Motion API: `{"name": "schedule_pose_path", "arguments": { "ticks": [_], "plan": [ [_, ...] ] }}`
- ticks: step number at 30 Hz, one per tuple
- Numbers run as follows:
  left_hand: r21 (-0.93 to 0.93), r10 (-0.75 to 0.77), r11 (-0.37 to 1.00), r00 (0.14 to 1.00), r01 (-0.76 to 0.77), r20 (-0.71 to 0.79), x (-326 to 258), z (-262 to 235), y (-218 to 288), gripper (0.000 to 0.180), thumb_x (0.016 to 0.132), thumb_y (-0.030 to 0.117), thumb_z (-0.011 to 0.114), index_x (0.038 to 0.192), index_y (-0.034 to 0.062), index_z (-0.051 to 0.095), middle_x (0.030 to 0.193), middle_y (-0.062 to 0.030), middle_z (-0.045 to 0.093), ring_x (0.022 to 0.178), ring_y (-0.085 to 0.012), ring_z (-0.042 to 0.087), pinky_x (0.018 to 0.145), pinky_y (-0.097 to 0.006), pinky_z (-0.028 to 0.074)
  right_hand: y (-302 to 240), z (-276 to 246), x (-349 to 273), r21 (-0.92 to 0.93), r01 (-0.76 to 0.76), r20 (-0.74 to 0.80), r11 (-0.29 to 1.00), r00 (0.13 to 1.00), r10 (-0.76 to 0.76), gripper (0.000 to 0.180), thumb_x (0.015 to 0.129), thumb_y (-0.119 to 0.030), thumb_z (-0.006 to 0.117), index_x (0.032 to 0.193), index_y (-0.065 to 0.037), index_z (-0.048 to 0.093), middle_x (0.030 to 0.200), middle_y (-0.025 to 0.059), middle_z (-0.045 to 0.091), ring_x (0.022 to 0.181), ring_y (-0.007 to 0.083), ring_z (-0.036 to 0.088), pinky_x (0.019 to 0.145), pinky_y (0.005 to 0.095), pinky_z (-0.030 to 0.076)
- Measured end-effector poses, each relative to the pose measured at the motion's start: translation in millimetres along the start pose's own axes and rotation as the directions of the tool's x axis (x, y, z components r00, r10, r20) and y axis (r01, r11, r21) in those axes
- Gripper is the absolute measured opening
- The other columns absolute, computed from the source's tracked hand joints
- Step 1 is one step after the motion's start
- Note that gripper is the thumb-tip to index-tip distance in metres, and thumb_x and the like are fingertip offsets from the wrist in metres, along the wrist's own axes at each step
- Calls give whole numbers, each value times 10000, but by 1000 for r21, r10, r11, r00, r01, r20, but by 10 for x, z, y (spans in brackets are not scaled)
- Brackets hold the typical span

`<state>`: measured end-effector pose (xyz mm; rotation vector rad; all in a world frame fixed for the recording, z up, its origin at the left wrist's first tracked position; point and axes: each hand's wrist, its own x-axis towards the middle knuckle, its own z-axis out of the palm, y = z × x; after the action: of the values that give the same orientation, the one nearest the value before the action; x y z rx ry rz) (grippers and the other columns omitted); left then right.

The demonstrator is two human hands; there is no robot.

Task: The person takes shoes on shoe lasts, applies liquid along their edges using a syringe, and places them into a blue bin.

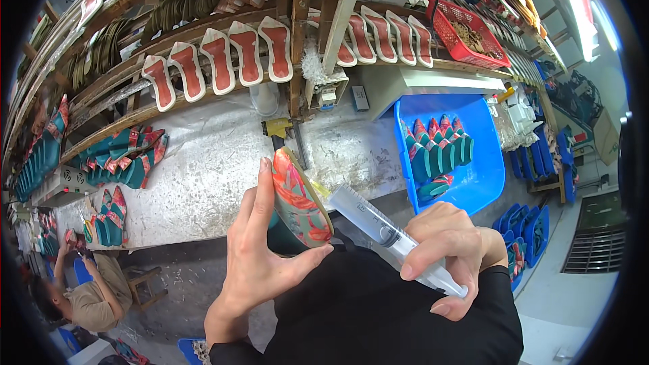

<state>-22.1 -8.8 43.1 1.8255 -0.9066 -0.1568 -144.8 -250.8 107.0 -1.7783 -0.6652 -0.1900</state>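
Observation:
My left hand is closed around a pointed shoe upper with a red and green floral print and teal inside. The shoe is held up on its side in front of my chest, its pale edge facing right. My right hand grips a large clear plastic syringe, fingers wrapped round the barrel and the plunger end. A yellowish tip on the syringe points up-left, close to the shoe's edge. Whether it touches the edge, I cannot tell.
Ahead stands a worn metal-topped workbench with a yellow and black tool. A blue tub holds several shoes at right. Red and white sole pieces line the rack above, near a red basket. A person works at far left.

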Motion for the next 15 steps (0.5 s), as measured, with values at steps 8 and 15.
{"name": "schedule_pose_path", "arguments": {
  "ticks": [8,15],
  "plan": [
    [-67,-39,997,999,39,-2,-22,52,-67,1191,613,188,912,1554,-59,225,1211,-241,590,1075,-353,640,940,-414,505,16,64,-119,101,-63,-49,993,996,68,524,694,-314,749,1078,23,636,734,92,638,508,224,586,476,311,437],
    [-145,-90,986,996,88,-8,-26,62,-87,1203,614,202,920,1556,-59,219,1348,-274,547,1230,-361,592,1037,-411,459,30,88,-183,214,-91,-70,973,992,108,547,695,-335,747,1080,35,630,775,121,662,545,226,626,500,300,469]
  ]
}}
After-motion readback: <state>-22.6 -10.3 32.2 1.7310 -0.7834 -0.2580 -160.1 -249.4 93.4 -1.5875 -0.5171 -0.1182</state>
